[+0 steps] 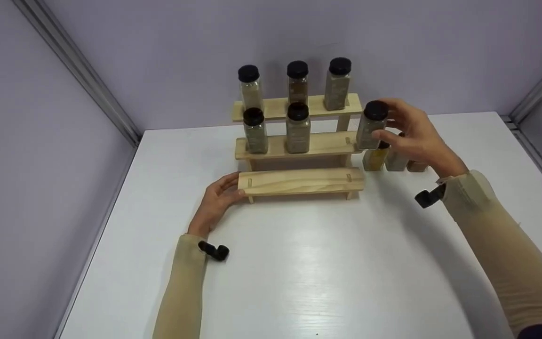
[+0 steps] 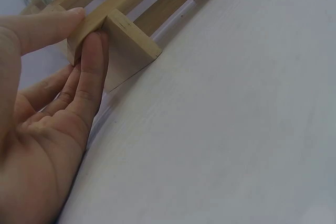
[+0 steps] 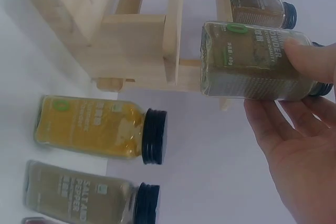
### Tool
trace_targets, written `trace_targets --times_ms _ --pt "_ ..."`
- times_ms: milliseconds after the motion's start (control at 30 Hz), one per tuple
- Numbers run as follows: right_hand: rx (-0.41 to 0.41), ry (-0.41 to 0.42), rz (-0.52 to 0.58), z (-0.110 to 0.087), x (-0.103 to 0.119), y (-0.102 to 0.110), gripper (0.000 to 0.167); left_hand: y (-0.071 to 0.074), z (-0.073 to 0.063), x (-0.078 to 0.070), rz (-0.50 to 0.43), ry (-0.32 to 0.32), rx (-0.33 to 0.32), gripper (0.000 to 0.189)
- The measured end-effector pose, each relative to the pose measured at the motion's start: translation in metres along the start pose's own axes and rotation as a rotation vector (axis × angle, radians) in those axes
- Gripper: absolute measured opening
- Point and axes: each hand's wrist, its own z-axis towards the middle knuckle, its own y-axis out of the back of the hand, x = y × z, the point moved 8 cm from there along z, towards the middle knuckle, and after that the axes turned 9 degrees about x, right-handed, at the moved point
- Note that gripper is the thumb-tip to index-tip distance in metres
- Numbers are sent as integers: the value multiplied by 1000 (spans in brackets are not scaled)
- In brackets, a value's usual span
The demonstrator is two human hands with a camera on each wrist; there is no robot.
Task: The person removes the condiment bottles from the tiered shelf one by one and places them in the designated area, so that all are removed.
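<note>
My right hand (image 1: 414, 133) grips a spice jar (image 1: 371, 126) with a black lid, its thumb on one side and fingers on the other. In the right wrist view, the held jar (image 3: 252, 61) is filled with brownish-green powder and stands apart from the rack, by the right end of its middle shelf. My left hand (image 1: 217, 200) pinches the left end of the lowest shelf of a wooden three-step rack (image 1: 299, 181). In the left wrist view, the thumb (image 2: 50, 30) lies on the board and fingers are under it.
Three jars stand on the top shelf, among them a brown one (image 1: 298, 87); two more, one greenish (image 1: 255, 134), are on the middle shelf. Right of the rack on the white table (image 1: 275, 282) are a yellow turmeric jar (image 3: 89, 127), a salt and pepper jar (image 3: 79, 192) and a reddish-brown jar (image 1: 417, 165).
</note>
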Motion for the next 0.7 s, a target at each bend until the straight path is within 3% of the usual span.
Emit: trace_targets --times_ms 700 --pt "0 -13 -85 -34 -19 6 60 0 0 1 -21 3 7 64"
